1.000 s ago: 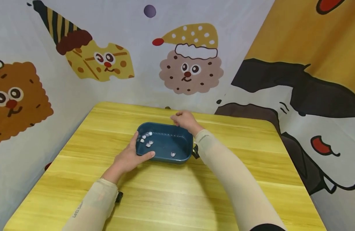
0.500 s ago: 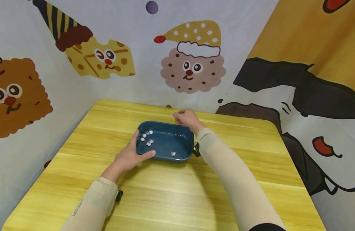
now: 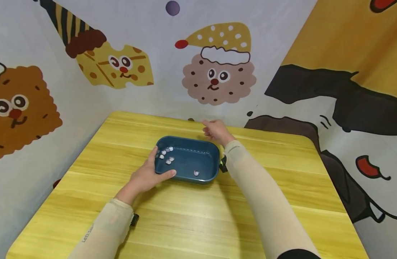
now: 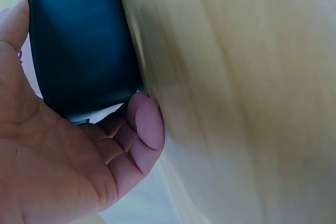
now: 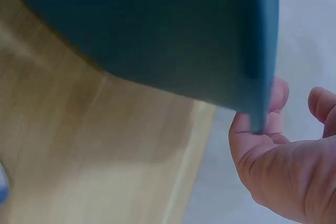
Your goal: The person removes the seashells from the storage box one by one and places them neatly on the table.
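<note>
A dark blue rectangular dish stands on the table in the head view. Several small whitish, shell-like pieces lie inside toward its left end, and a single similar piece sits near the front right. My left hand grips the dish's left end, thumb along the front rim; the left wrist view shows its fingers curled at the lower edge. Beyond the far right rim hovers my right hand, fingers loosely bent. In the right wrist view its thumb and fingers are apart, nothing visible between them; the dish wall hides part.
The yellow wood-grain table ends in a far edge just behind my right hand. A cloth backdrop with cartoon figures hangs behind and beside it. Dark straps sit at my wrists.
My right hand has shifted slightly right along the dish's far side, partly with a small turn of the view. The left hand keeps its grip, and the pieces in the dish stay put.
</note>
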Action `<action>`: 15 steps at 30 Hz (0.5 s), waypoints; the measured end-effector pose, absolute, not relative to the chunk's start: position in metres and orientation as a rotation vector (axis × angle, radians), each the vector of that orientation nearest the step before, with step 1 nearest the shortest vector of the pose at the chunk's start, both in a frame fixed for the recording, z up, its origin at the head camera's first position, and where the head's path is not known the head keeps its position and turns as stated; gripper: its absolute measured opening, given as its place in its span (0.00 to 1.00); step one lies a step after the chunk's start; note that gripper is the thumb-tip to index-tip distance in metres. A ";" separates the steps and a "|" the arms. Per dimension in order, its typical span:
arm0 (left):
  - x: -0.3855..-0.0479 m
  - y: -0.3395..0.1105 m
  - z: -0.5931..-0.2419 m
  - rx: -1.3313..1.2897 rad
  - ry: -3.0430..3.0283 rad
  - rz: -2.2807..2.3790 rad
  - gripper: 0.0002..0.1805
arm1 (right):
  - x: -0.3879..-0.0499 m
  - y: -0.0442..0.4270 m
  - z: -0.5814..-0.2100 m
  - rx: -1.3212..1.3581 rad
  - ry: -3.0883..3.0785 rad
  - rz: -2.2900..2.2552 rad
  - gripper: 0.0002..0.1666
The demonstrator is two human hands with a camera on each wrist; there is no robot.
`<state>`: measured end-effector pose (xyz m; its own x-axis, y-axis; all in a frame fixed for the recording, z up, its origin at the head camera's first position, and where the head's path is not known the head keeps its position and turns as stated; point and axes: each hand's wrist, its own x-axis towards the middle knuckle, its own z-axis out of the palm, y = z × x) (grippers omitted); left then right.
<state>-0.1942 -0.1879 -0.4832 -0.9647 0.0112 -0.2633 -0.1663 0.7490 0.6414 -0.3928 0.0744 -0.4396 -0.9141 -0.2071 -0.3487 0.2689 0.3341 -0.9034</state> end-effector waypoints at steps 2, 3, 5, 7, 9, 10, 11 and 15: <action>-0.195 -0.187 -0.483 -0.123 2.698 1.024 0.72 | -0.396 0.078 -0.443 0.079 2.202 -1.628 0.39; -0.195 -0.187 -0.483 -0.123 2.698 1.023 0.71 | -0.396 0.079 -0.445 0.086 2.202 -1.635 0.39; -0.196 -0.187 -0.483 -0.122 2.697 1.025 0.71 | -0.397 0.080 -0.448 0.089 2.217 -1.622 0.39; -0.197 -0.187 -0.483 -0.123 2.693 1.027 0.71 | -0.396 0.080 -0.452 0.081 2.233 -1.594 0.39; -0.197 -0.187 -0.483 -0.124 2.687 1.033 0.71 | -0.393 0.078 -0.456 0.041 2.261 -1.545 0.39; -0.197 -0.188 -0.483 -0.124 2.684 1.038 0.71 | -0.392 0.076 -0.458 0.008 2.281 -1.521 0.39; -0.197 -0.188 -0.483 -0.125 2.680 1.045 0.71 | -0.390 0.074 -0.460 -0.036 2.307 -1.498 0.39; -0.198 -0.188 -0.484 -0.127 2.669 1.048 0.71 | -0.378 0.062 -0.465 -0.366 2.525 -1.358 0.34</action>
